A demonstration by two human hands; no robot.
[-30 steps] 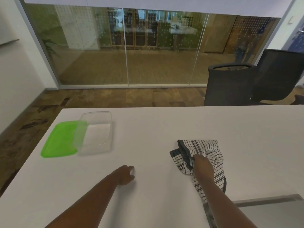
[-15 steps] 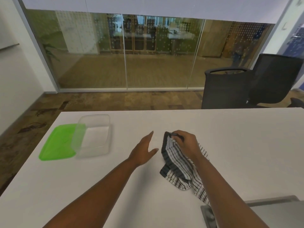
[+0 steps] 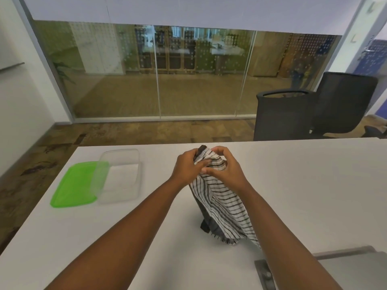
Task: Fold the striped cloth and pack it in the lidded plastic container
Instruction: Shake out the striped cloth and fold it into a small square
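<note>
The black-and-white striped cloth (image 3: 222,204) hangs bunched above the white table (image 3: 303,185), its lower end trailing near the tabletop. My left hand (image 3: 186,168) and my right hand (image 3: 227,168) both grip its top edge, close together. The clear plastic container (image 3: 120,174) stands open at the left of the table. Its green lid (image 3: 73,185) lies flat beside it, partly under the container's left rim.
Two black mesh office chairs (image 3: 293,116) stand behind the table's far right edge. A grey flat object (image 3: 345,268) lies at the near right corner. A glass wall runs behind the table.
My right hand lifted the cloth off the table and carried it leftward and up. My left hand came off the table and took hold of the cloth's top edge.
</note>
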